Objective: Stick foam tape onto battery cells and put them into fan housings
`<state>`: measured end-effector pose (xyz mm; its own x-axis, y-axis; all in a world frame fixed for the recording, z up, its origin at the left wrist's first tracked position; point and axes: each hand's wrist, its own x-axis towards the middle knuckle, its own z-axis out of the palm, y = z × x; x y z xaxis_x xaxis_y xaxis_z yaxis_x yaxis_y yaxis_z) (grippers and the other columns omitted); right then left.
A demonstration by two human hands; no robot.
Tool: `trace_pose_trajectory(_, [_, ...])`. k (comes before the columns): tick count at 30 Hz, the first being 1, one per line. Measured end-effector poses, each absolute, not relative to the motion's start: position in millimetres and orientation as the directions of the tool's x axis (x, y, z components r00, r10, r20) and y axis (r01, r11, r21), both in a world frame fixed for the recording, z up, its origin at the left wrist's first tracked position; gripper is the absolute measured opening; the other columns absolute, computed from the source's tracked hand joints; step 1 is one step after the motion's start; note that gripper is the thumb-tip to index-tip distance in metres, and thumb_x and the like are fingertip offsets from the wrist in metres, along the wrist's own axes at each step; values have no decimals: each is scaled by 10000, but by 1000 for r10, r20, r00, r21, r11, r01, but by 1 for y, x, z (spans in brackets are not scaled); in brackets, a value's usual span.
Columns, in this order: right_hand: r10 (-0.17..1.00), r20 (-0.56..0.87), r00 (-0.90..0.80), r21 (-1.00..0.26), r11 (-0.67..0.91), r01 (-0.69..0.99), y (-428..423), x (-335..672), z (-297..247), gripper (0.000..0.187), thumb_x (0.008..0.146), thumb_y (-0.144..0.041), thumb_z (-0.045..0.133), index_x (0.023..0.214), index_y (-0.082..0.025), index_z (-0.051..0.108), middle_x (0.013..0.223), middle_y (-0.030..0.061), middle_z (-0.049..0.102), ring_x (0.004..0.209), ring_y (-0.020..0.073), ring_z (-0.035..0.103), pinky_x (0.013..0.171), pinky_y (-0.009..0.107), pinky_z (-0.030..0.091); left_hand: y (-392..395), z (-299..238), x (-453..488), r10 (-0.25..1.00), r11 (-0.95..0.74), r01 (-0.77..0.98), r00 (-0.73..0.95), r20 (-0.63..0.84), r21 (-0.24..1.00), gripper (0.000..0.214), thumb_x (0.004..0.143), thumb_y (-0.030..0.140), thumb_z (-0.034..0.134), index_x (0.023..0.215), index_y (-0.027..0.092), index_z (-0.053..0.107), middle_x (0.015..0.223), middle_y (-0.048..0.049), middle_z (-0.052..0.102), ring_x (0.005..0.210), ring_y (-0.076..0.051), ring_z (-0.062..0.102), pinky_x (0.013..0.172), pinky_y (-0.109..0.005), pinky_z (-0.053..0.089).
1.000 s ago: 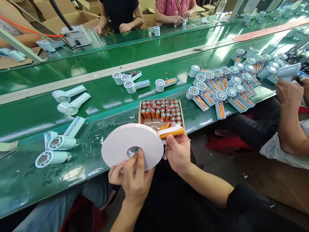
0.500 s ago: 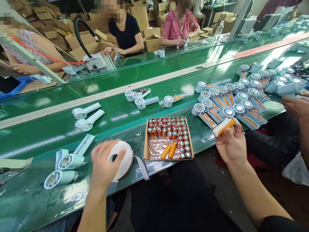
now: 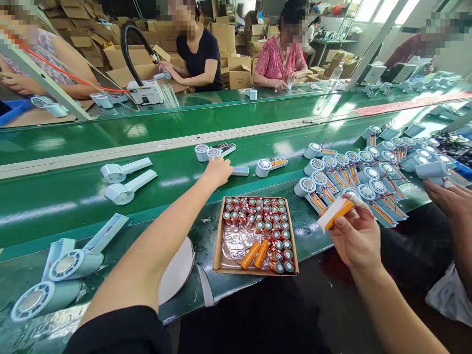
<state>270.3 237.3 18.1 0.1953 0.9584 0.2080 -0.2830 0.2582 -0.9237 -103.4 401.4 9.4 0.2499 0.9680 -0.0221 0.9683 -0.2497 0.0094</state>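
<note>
In my right hand (image 3: 356,236) is an orange cylindrical battery (image 3: 341,215) with a white strip of tape (image 3: 329,215) along its side; my fingers are closed round it. My left hand (image 3: 219,171) reaches across to the green belt, its fingers curled over a light-blue handheld fan housing (image 3: 241,171). That housing's middle is hidden under the hand. Below, a cardboard tray (image 3: 218,246) holds several upright batteries and two orange batteries (image 3: 256,253) lying flat. My left forearm partly covers a roll of white tape (image 3: 177,275), whose loose end (image 3: 205,285) hangs at the table edge.
Many light-blue housings with batteries (image 3: 348,169) crowd the table at right, near another person's hand (image 3: 448,196). More housings (image 3: 66,265) lie at left, others (image 3: 125,187) on the green belt (image 3: 173,172). Several people sit across the line beside a white machine (image 3: 147,93).
My left hand has left the tape roll and moved forward and right onto a housing on the belt. My right hand still holds the taped battery, slightly lower, its white strip showing more.
</note>
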Motion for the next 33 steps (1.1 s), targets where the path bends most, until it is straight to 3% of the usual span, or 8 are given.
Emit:
trace_pose_trajectory(4, [913,403,64,-900,408,-155,282,244,46,566,565,-225,1020,1069,-307,776,1074,13,769,895,204,750,781,381,679,401,13,-103,955,-255,966,259,-143,48,256,785,229,670,981,141,810,1147,-214,735,1163,-362,591,1007,-468,450])
trace_pose_trajectory(8, [828,414,-379,-859,493,137,354,182,56,459,788,-329,902,1220,-250,767,984,21,799,836,188,751,846,381,654,412,33,-103,930,-251,959,276,-243,128,252,751,306,720,943,180,824,940,-119,780,914,-262,666,856,-345,474])
trace_pose_trajectory(11, [742,300,-599,-583,640,501,400,140,45,461,944,-361,763,1377,-228,684,1003,34,809,873,184,757,869,328,591,416,45,-106,927,-236,951,282,-248,201,285,819,373,676,981,189,821,903,-68,790,823,-206,659,786,-297,452])
trace_pose_trajectory(13, [723,208,-658,-373,681,630,418,123,35,466,992,-383,706,1428,-230,646,1063,62,810,957,212,757,864,312,548,415,47,-108,939,-213,948,265,-221,235,299,877,377,623,989,171,810,931,-72,792,824,-197,657,781,-296,446])
trace_pose_trajectory(22, [647,-61,-760,-88,755,650,429,105,25,394,1046,-471,572,1346,-250,700,1113,136,795,1031,300,740,863,349,491,419,24,-97,988,-74,943,114,-105,326,303,1009,420,635,1122,150,712,1147,-83,736,1091,-223,680,1018,-457,535])
trace_pose_trajectory(25, [627,-152,-764,-35,769,638,431,91,28,476,1032,-545,546,1363,-240,700,1170,162,782,1080,330,734,879,379,514,417,21,-90,994,-24,944,58,-95,328,337,1013,449,643,1168,155,698,1203,-88,715,1140,-233,676,1034,-486,554])
trace_pose_trajectory(29, [610,-264,-747,17,778,629,436,77,43,426,945,-486,681,1261,-213,765,1209,170,780,1110,339,735,908,384,541,411,22,-80,995,67,945,-41,-87,321,358,1013,442,647,1253,177,675,1288,-102,685,1162,-238,669,1020,-483,575])
trace_pose_trajectory(33, [622,-255,-741,42,772,634,431,86,58,367,1028,-402,599,1316,-223,739,1308,141,751,1223,309,699,1024,405,524,407,25,-69,989,145,929,-126,-78,340,383,1009,440,654,1294,184,660,1319,-107,671,1168,-242,667,1011,-481,583])
